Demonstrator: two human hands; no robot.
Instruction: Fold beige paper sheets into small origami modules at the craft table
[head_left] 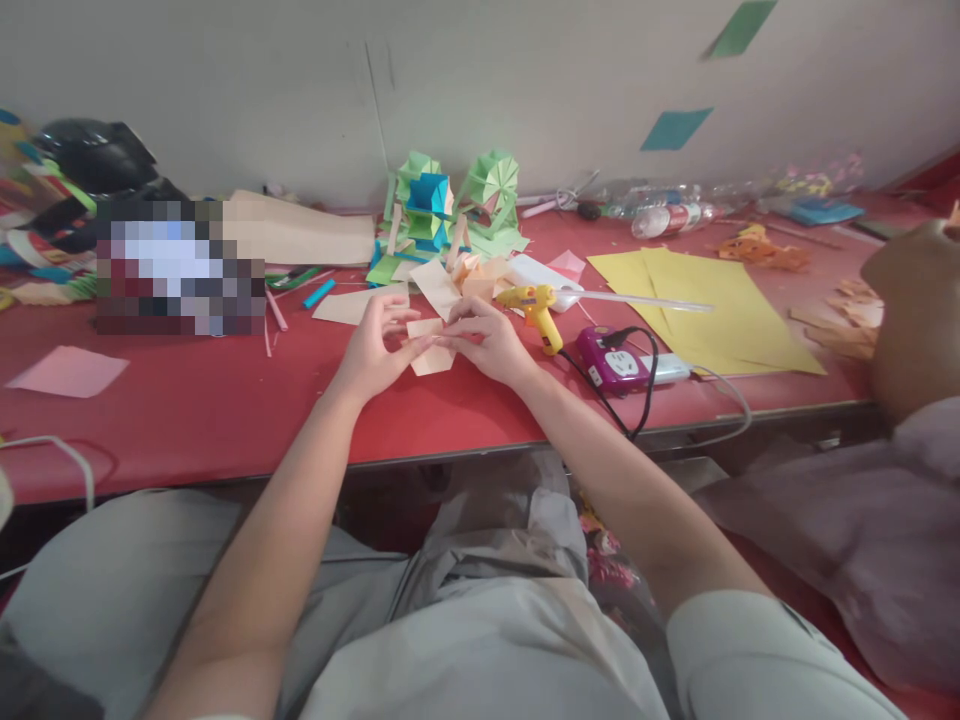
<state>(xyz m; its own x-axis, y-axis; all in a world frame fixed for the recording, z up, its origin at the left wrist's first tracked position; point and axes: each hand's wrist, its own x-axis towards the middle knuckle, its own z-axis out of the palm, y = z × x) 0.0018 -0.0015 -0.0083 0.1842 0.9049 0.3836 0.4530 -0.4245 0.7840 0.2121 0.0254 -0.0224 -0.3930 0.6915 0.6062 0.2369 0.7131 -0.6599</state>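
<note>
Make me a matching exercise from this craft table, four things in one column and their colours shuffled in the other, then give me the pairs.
Things:
1. glue gun
2. power strip
3. table
4. folded paper pinched by left hand and right hand

Colours:
A. red
B. peach
C. yellow
D. purple

Pairs: 1-C, 2-D, 3-A, 4-B

A: Lighting?
B: Even, soft, fairly bright. Faint shadows under the hands (431,345) on the table (187,410). No glare.
A: Sharpness?
B: Centre is okay. Wide-angle bend at the table's far corners, soft smear at right edge. Pixelated block (180,268) near the far left.
</note>
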